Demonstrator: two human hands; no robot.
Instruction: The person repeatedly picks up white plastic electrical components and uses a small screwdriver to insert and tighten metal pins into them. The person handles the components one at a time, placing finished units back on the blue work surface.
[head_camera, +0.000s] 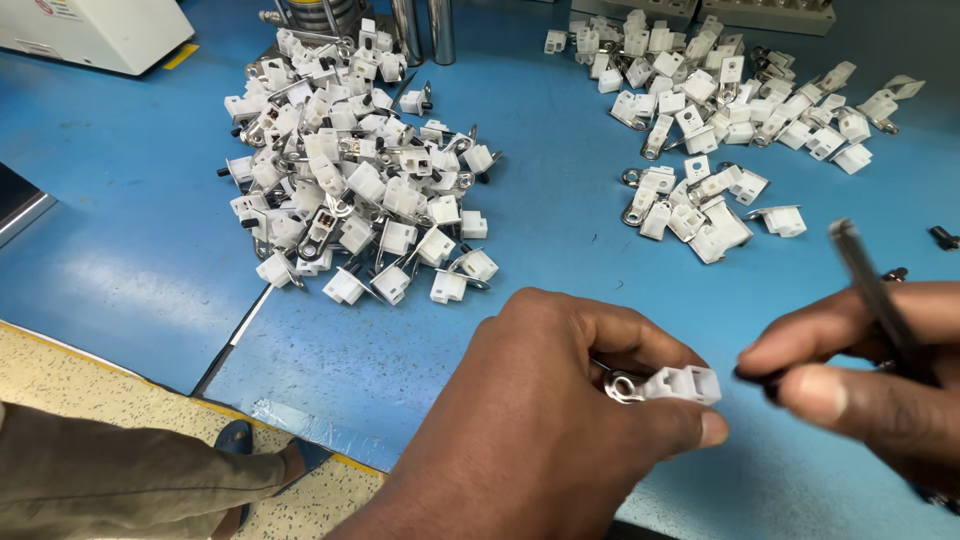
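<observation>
Careful: your left hand (560, 420) pinches the white plug (668, 384) just beside your right hand (880, 380), which grips a thin tool (872, 290); a loose pinch could drop the plug.

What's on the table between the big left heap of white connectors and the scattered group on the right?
Nothing: the head view shows bare blue tabletop between the left heap and right group.

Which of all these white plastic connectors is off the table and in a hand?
The white connector pinched in the left hand, metal ring showing. All the others lie on the blue table.
</observation>
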